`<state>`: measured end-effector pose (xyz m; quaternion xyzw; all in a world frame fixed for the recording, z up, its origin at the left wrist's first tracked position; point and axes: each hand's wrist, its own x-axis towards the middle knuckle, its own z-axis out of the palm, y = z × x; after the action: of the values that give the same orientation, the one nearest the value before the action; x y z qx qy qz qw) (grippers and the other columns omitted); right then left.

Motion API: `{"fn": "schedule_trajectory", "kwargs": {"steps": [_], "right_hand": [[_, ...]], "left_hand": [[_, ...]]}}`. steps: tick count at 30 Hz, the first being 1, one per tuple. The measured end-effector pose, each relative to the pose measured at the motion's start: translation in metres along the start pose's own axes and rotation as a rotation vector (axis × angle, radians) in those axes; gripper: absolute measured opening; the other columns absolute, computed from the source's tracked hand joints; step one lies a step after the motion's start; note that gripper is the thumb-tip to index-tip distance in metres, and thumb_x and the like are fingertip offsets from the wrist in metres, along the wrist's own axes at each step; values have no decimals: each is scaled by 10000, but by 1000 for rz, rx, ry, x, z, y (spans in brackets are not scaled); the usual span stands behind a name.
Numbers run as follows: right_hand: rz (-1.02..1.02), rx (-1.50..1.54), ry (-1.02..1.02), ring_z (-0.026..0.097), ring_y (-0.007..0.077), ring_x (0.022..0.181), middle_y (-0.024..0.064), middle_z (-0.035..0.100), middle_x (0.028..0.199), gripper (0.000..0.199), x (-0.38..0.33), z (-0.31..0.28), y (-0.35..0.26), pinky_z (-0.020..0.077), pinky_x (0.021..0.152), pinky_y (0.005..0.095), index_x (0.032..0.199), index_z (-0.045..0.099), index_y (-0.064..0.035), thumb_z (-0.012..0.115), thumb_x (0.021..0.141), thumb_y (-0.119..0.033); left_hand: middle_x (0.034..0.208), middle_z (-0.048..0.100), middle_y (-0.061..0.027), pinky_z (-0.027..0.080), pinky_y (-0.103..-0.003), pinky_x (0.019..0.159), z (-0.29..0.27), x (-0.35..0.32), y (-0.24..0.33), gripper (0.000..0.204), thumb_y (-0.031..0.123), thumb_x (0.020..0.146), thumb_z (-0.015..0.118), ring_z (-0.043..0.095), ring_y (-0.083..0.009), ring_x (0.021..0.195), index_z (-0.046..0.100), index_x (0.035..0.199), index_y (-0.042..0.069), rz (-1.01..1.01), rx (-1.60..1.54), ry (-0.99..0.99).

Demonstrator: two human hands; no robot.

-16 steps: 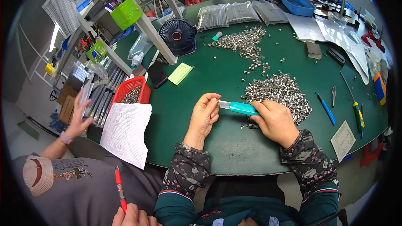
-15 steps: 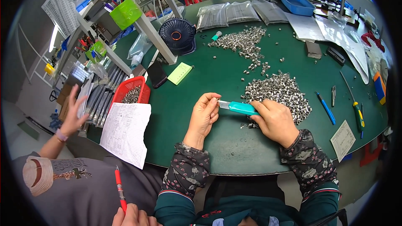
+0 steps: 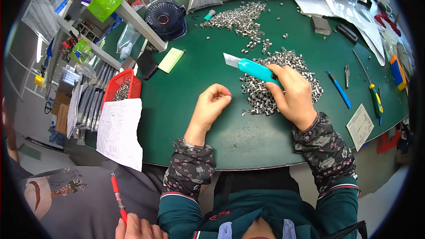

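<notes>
My right hand (image 3: 292, 92) grips a utility knife (image 3: 256, 70) with a teal handle, its wide blade pointing up and left. The knife is over a pile of small metal rings (image 3: 304, 68). To the left of the pile, above the green table, my left hand (image 3: 210, 105) is closed with thumb and forefinger pinched together. Something tiny may be between those fingers, but it is too small to make out. The blade and the left hand are apart. Farther back lies a second, looser spread of metal rings (image 3: 239, 20).
Left stand a red basket (image 3: 133, 89) of metal parts, a paper sheet (image 3: 119, 132), a phone (image 3: 146, 64) and a fan (image 3: 165, 19). Right lie a blue pen-like tool (image 3: 339, 89) and a screwdriver (image 3: 375, 99). A co-worker's hand (image 3: 139, 229) holds a red pen (image 3: 118, 197) nearby.
The knife has lifted away from my left hand, up and to the right. My left hand has curled in more. The view has shifted, and the co-worker's raised hand has mostly left it.
</notes>
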<state>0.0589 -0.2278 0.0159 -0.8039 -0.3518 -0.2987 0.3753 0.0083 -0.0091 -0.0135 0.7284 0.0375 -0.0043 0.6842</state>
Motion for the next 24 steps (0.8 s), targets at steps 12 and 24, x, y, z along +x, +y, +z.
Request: {"fn": "schedule_trajectory", "kwargs": {"steps": [12,24], "right_hand": [[-18,5,-34,545,244,650,78,513,720,294,-3,0,1,445,549,343,1005,550,-55,640,742,-150],[-52,3,-96,526,249,628,82,491,698,293,-6,0,-3,425,535,349,989,550,-48,645,728,-141]], "left_hand": [[756,497,-61,447,-358,616,43,15,-9,117,90,727,645,553,-235,709,620,841,96,362,881,233],[842,557,-51,280,-148,380,-1,10,-7,51,110,896,504,370,-28,520,510,908,61,14,-506,51]]}}
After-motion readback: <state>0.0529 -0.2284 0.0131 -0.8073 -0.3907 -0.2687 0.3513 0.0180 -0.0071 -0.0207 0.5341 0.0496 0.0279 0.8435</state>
